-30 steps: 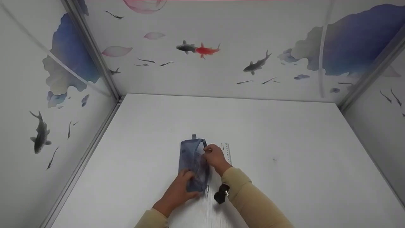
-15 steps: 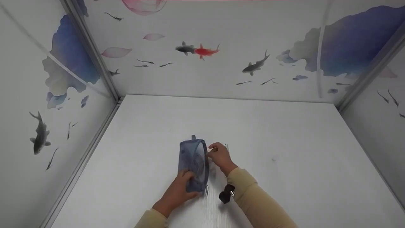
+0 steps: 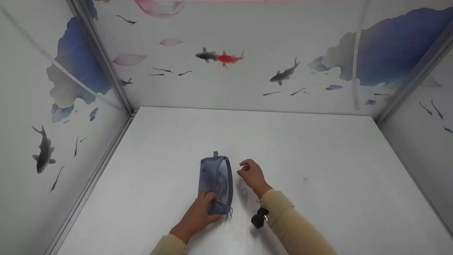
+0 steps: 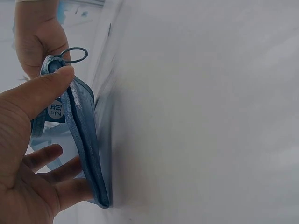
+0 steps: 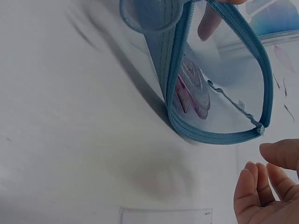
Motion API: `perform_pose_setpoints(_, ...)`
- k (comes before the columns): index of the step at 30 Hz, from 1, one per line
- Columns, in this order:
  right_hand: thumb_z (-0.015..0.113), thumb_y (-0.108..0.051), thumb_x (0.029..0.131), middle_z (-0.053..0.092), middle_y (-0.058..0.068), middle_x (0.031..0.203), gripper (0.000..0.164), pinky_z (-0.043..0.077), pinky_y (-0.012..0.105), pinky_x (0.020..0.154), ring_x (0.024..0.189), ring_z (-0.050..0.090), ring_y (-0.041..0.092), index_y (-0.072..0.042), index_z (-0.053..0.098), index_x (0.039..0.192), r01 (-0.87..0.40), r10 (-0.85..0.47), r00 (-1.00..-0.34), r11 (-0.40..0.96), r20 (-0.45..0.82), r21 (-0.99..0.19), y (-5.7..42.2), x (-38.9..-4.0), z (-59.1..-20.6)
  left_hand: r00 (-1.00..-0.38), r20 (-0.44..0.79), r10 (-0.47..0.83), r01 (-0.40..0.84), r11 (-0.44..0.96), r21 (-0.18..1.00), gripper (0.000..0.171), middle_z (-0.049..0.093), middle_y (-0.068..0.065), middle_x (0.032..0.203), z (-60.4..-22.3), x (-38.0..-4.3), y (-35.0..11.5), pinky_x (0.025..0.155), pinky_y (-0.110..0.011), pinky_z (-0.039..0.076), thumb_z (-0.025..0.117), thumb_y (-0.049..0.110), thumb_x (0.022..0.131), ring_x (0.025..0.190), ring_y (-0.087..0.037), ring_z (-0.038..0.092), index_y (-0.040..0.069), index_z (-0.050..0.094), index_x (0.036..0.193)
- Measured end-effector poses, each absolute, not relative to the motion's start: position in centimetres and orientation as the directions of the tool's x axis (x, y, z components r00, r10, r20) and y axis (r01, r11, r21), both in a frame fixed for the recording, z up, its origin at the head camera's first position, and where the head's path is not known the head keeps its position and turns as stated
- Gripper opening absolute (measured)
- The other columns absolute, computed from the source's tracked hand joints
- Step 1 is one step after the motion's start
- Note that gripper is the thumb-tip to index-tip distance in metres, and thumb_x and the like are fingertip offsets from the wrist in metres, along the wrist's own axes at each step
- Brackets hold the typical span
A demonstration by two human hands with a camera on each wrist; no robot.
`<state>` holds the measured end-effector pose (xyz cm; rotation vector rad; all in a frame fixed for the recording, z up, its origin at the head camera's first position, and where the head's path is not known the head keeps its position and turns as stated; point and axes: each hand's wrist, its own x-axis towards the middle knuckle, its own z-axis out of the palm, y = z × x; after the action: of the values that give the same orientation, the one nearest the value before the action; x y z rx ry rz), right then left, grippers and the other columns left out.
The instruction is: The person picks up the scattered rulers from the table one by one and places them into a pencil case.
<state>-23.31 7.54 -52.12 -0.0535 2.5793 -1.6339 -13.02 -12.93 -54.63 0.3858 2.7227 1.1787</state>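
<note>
A blue mesh zip pouch (image 3: 208,177) stands on the white table, its zipped mouth gaping to the right. My left hand (image 3: 196,214) grips the near end, thumb (image 4: 44,91) over the zipper and fingers behind the mesh. Inside the pouch, the right wrist view shows clear, pink-tinted plastic pieces (image 5: 196,86). Just right of the mouth is my right hand (image 3: 254,177), apart from the pouch, fingers loosely bent and holding nothing. Below it, a clear ruler (image 5: 166,217) lies flat, mostly hidden by the hand and arm in the head view.
The white table (image 3: 170,141) runs back to a wall (image 3: 240,92) printed with fish, with side walls at left and right. A black device (image 3: 260,217) hangs at the right wrist. A small mark (image 3: 305,179) shows on the table to the right.
My right hand has drawn out of the pouch's mouth and moved right, now over the ruler. The left hand keeps its hold on the pouch.
</note>
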Motion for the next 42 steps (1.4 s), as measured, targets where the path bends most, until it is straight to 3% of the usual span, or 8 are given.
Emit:
perform_pose_setpoints(15,0.063,-0.003,0.089,0.055,0.007,0.087,0.024,0.045,0.034,0.070,0.078,0.051,0.020,0.000,0.057,0.112,-0.039,-0.087,-0.996,0.563,-0.012,-0.826,9.0,-23.3,-52.3,-0.956,-0.039,0.291,0.172,0.664,0.728,0.056,0.038,-0.027,0.142,-54.6,-13.0,-13.0,0.104,-0.057,0.038,0.081,0.026,0.078,0.129,-0.047,0.042,0.009,0.053,0.123)
perform_pose_setpoints(25,0.066,-0.007,0.089,0.060,0.015,0.108,0.032,0.049,0.046,0.088,0.102,0.058,0.030,-0.001,0.058,0.119,-0.116,-0.127,-0.991,0.659,0.043,-0.743,9.4,-22.9,-52.1,-0.956,-0.029,0.293,0.181,0.664,0.725,0.055,0.038,-0.027,0.142,-54.6,-13.0,-13.0,0.103,-0.056,0.039,0.081,0.026,0.078,0.129,-0.047,0.042,0.010,0.053,0.122)
perform_pose_setpoints(31,0.066,-0.012,0.090,0.056,0.019,0.128,0.043,0.043,0.047,0.102,0.121,0.052,0.035,0.000,0.055,0.129,-0.156,-0.157,-0.986,0.744,0.056,-0.649,9.8,-22.7,-52.2,-0.958,-0.032,0.284,0.171,0.658,0.733,0.057,0.038,-0.027,0.142,-54.6,-13.0,-13.0,0.103,-0.057,0.039,0.082,0.026,0.077,0.129,-0.048,0.041,0.010,0.053,0.123)
perform_pose_setpoints(42,0.068,-0.016,0.090,0.050,0.020,0.137,0.051,0.039,0.048,0.106,0.130,0.045,0.037,-0.004,0.050,0.136,-0.176,-0.178,-0.983,0.835,0.048,-0.521,10.5,-23.0,-52.9,-0.959,-0.021,0.281,0.179,0.666,0.724,0.056,0.039,-0.027,0.141,-54.6,-13.0,-12.9,0.102,-0.057,0.040,0.082,0.026,0.077,0.127,-0.048,0.043,0.010,0.053,0.122)
